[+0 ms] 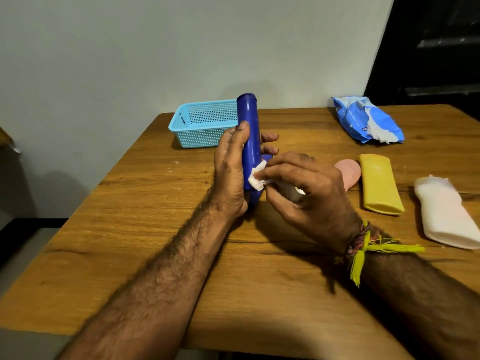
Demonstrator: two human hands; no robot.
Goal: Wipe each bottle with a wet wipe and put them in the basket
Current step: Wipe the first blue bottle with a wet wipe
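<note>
My left hand (231,175) grips a dark blue bottle (250,131) held upright above the table's middle. My right hand (306,189) pinches a crumpled white wet wipe (257,179) and presses it against the bottle's lower part. A light blue mesh basket (205,123) stands behind the bottle at the back of the table. To the right lie a pink bottle (349,171), partly hidden by my right hand, a yellow bottle (380,184) and a white bottle (445,214).
A blue pack of wet wipes (366,119) lies open at the back right of the wooden table (155,229). A pale wall rises behind the table. A dark opening shows at the upper right.
</note>
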